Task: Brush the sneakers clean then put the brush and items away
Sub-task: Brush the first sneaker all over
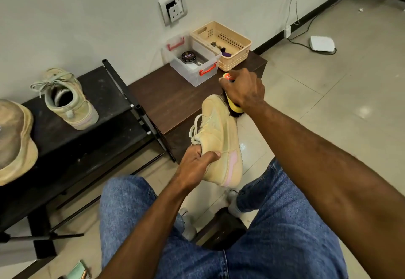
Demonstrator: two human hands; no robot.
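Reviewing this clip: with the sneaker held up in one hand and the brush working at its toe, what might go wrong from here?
1. The left hand grips the sneaker only near its collar, in mid-air; brush pressure at the far toe could twist it loose.
2. The brush, held by the right hand, works close to the clear box and beige basket; a wide stroke might knock them.

The round tin (188,56) in the clear box (192,75) reads "Cherry"; the brush (229,77) shows "KIWI".
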